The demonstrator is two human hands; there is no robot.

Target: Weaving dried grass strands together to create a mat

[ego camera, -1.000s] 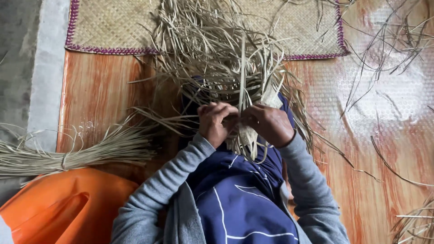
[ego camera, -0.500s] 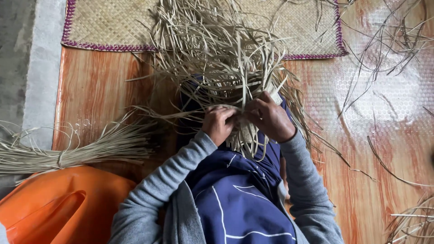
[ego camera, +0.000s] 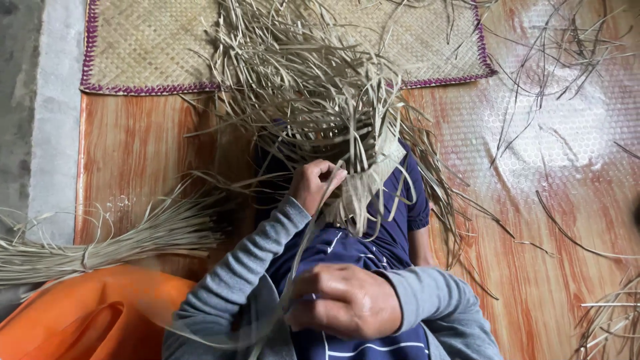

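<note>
A tangle of pale dried leaf strips (ego camera: 313,100) fans out from a small woven piece (ego camera: 363,190) resting over my lap in blue cloth. My left hand (ego camera: 317,183) pinches the strips at the woven edge. My right hand (ego camera: 343,301) is drawn back close to my body, closed around one long strip (ego camera: 313,227) that runs taut from the weave to my fist.
A woven mat with a purple border (ego camera: 153,50) lies ahead on the wood-patterned floor covering (ego camera: 553,267). A tied bundle of strips (ego camera: 100,243) lies at left above an orange plastic object (ego camera: 87,313). Loose strips scatter at right.
My right hand left the weave and pulled back toward my body, drawing one long strip out with it. My left hand stayed at the woven edge.
</note>
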